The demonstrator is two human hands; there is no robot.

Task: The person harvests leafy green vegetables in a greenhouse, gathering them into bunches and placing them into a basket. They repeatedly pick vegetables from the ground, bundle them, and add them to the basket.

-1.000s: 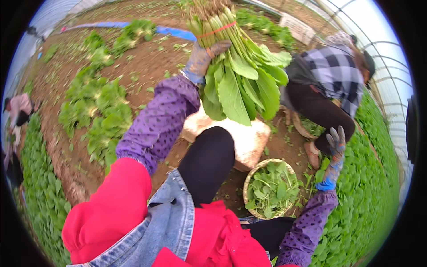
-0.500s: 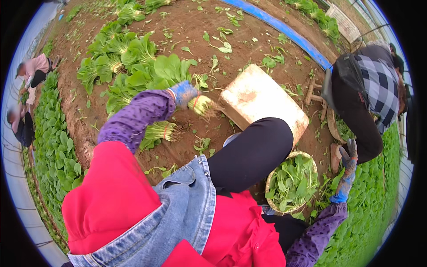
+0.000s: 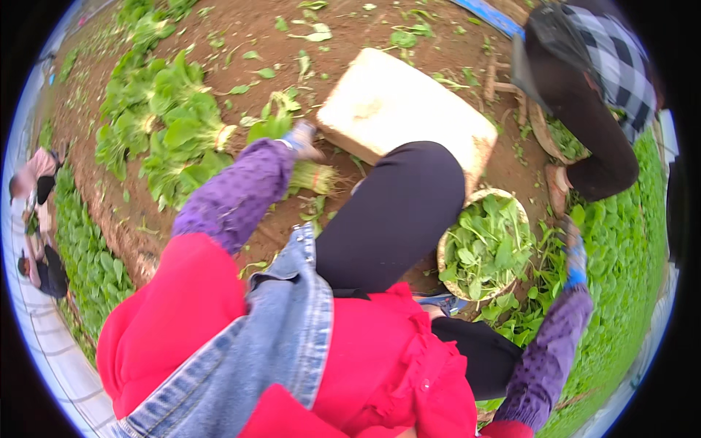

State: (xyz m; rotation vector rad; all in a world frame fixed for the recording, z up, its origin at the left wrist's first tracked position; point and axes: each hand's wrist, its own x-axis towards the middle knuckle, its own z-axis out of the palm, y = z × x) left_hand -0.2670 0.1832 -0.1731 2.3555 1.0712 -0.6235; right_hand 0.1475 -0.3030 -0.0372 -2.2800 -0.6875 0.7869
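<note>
My left hand (image 3: 302, 139), in a blue-and-grey glove, is low over the soil and smeared by motion. A bunch of leafy greens (image 3: 314, 177) lies right below it, its pale stems tied with a red band; whether the fingers grip any greens cannot be made out. More tied bunches of greens (image 3: 179, 109) lie to the left of this hand. On the right, my gloved right hand (image 3: 574, 252) reaches out at the edge of the growing greens (image 3: 613, 212), fingers stretched and seemingly holding nothing.
A pale block (image 3: 409, 109) stands ahead of my knee. Beside that knee is a round basket (image 3: 440, 252) of loose leaves. A person in a checked top (image 3: 610, 51) bends close on the right, near another basket (image 3: 544, 135). Two people (image 3: 40, 212) are far left.
The view has shifted, with block and basket now higher or further left in it. The banded bunch at my left hand now lies lower beside it. My right hand has moved forward toward the greens.
</note>
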